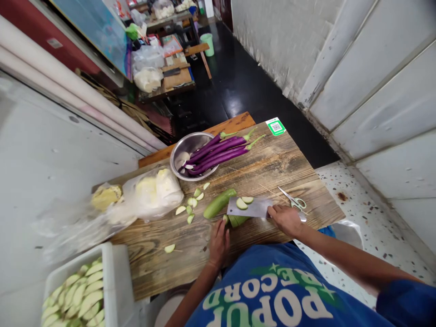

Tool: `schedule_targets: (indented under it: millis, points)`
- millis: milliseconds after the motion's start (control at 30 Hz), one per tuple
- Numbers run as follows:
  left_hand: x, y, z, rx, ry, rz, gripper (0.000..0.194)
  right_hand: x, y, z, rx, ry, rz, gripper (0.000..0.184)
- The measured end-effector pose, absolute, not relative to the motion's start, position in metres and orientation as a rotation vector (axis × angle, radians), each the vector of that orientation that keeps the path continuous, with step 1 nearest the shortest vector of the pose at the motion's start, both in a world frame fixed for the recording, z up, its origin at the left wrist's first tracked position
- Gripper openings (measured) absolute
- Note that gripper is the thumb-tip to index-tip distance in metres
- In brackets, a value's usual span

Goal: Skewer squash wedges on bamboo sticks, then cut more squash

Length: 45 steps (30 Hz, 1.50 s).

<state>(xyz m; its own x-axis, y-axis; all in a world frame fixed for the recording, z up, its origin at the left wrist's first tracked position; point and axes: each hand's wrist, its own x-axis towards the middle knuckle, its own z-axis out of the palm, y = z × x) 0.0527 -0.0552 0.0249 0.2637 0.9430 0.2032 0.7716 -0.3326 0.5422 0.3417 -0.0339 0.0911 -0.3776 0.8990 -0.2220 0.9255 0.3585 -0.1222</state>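
My right hand (286, 221) is wrapped round the handle of a cleaver (260, 207), whose broad blade lies tilted over a cut green zucchini (235, 221). Two pale half-round slices (242, 203) sit on the blade. My left hand (219, 243) is at the left end of the cut zucchini, fingers bent, with a small pale slice (225, 219) at the fingertips. A whole-looking zucchini half (220, 203) lies just beyond, partly behind the blade. Several loose slices (192, 202) are scattered to the left on the wooden table (190, 268).
A steel bowl (174, 165) with long purple eggplants (218, 152) stands at the back. Scissors (293, 200) lie to the right of the cleaver. Plastic-bagged food (155, 190) is at the left. A white bin (114, 277) of slices is at lower left, against the table.
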Motion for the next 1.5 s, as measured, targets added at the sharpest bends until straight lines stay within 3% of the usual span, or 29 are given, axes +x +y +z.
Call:
schedule_targets:
  millis: [100,300,467,733,900,1033,1233,1500]
  points:
    - [0.067,-0.041,0.038,2.267,1.518,0.791,0.038,0.357,-0.028,0.086,1.599,2.543,-0.234,0.02]
    - [0.099,0.015,0.051,2.631,0.857,0.212,0.045,0.369,-0.019,0.077,1.394,2.686,-0.164,0.021]
    - [0.102,0.035,0.041,2.612,0.674,0.035,0.045,0.373,-0.016,0.062,1.327,2.759,-0.137,0.021]
    - [0.109,0.05,0.024,2.593,0.795,0.076,0.04,0.386,-0.018,0.061,1.255,2.81,-0.23,0.026]
    - [0.102,0.036,0.025,2.625,1.145,0.318,0.039,0.396,-0.038,0.068,1.247,2.773,-0.559,0.027]
    - [0.08,0.004,0.019,2.783,1.01,0.248,0.045,0.4,-0.056,0.07,1.276,2.699,-0.758,0.022]
    - [0.08,-0.013,-0.001,2.896,0.92,0.122,0.047,0.4,-0.055,0.07,1.243,2.613,-0.799,0.016]
    - [0.097,0.008,-0.01,3.011,0.8,0.147,0.049,0.4,-0.017,0.068,1.126,2.623,-0.714,0.022]
